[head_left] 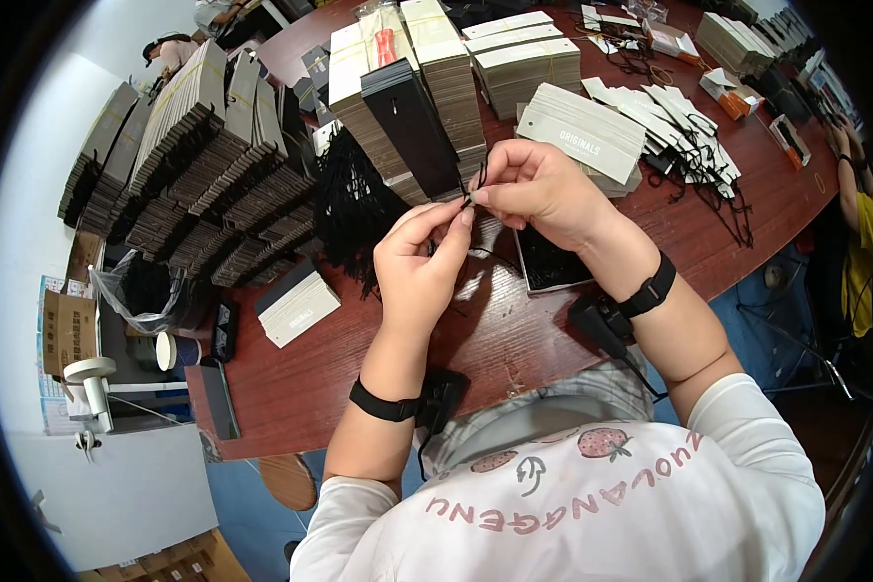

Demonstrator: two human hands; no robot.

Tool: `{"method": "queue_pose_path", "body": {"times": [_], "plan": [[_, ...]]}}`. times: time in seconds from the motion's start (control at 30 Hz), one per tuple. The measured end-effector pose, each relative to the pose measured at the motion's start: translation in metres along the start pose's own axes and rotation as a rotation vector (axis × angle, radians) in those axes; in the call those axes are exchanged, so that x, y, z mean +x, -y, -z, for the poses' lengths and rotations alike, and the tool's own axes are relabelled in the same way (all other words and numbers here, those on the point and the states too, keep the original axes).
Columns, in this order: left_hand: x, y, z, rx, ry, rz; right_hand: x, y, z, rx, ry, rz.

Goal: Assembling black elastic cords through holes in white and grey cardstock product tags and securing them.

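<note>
My left hand and my right hand meet above the table, fingertips nearly touching. Both pinch a thin black cord between thumb and forefinger; its exact shape is partly covered by the fingers. Just beyond them a tall black card tag with a small hole leans against stacks of pale cards. A thick bunch of black cords hangs left of my left hand. Beneath my right wrist is a shallow box of black cord. A pile of pale printed tags lies beyond my right hand.
Tall stacks of strung tags fill the left side. A small stack of pale tags lies near the left edge of the wooden table. Loose corded tags spread at right. Another person's hand shows at far right.
</note>
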State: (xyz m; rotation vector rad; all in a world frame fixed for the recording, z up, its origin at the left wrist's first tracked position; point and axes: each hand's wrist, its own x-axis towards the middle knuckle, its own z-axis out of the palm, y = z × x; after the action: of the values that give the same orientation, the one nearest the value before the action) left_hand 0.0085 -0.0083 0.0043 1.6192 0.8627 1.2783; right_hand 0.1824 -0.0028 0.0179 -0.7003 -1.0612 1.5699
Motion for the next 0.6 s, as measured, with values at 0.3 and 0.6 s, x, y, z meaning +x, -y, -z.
{"method": "queue_pose_path", "body": {"times": [0.3,0.6], "plan": [[0.000,0.006,0.000,-0.083,-0.063,0.068,0.001,-0.006,-0.009,-0.410,-0.064,0.224],[0.001,-0.005,0.001,0.236,-0.029,-0.196,-0.008,0.000,-0.018,-0.722,-0.199,0.484]]}}
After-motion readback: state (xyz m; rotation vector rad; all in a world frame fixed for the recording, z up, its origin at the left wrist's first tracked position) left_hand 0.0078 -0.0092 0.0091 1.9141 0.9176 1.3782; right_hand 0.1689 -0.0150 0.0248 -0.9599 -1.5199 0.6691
